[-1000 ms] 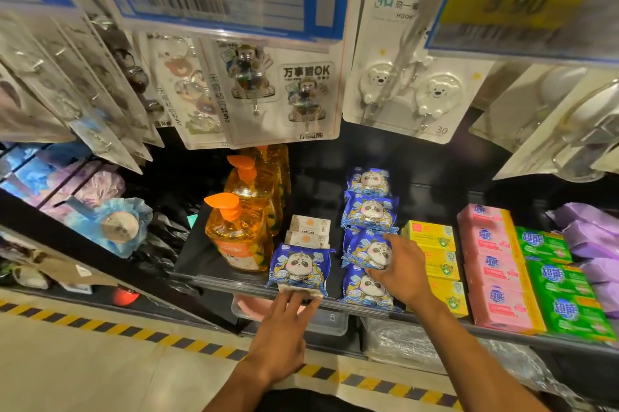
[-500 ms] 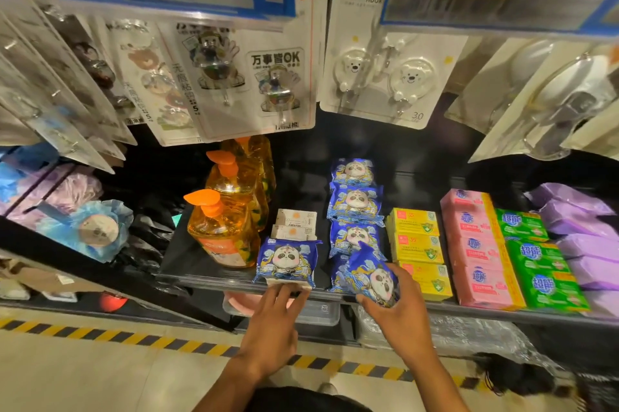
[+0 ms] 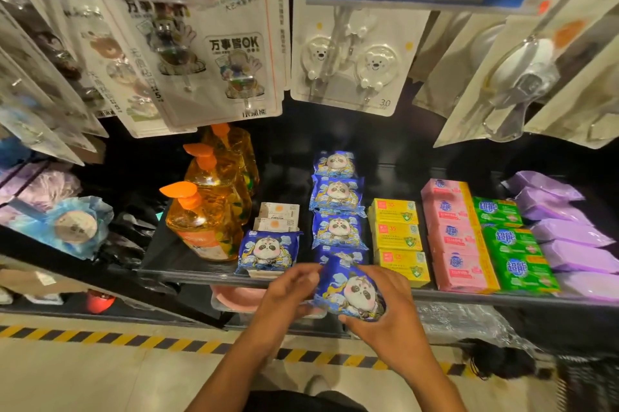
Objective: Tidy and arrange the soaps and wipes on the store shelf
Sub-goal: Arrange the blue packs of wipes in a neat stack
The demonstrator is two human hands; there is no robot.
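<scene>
Pack (image 3: 351, 291): a blue panda wipes pack. It is up in the air, tilted, just in front of the front edge of the shelf (image 3: 187, 272).
Right hand (image 3: 388, 321): grasping the pack from below and from the right, with its fingers curled round it.
Left hand (image 3: 288, 291): pinching the left edge of the pack.
What changed: a second ago the right hand lay on a pack in the row (image 3: 338, 193), near the front. Then it picked that pack up. The left hand was down by the lone pack (image 3: 268, 252) and has now come across to help. So one hand on the pack has turned into two.
Row: three panda packs lie in a line toward the back of the shelf. One more peeks out at the front, half hidden behind the held pack.
Lone pack: sits at the front edge, just left of the row, in front of two small white boxes (image 3: 278, 215). No hand is on it now.
Soaps: yellow (image 3: 395, 237), pink (image 3: 452, 234) and green (image 3: 509, 244) ones lie in lines to the right of the row, and nobody is touching them.
What it means: I think the pack is being turned or smoothed so it can go back neatly. The wipes part of the tidy-up looks only part done.
Watch out: the pack looks soft and slippery, so it may slide when it is set down.
</scene>
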